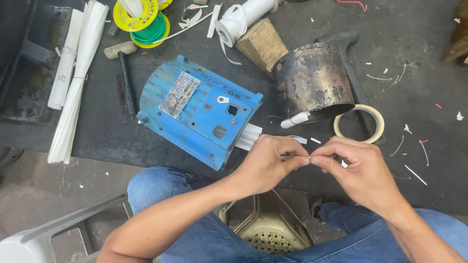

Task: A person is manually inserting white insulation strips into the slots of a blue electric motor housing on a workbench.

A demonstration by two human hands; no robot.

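Sleeve piece [306, 158], thin and white, is sitting pinched between my left hand [267, 163] and right hand [358, 168], above the dark surface [414, 185] near the blue housing [197, 109]. Grip is only fingertips, so I'm risking it slipping and getting lost among the white offcuts [414, 174].

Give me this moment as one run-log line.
left hand: pinching small white strip | right hand: pinching its other end | nearby: blue motor housing, tape ring
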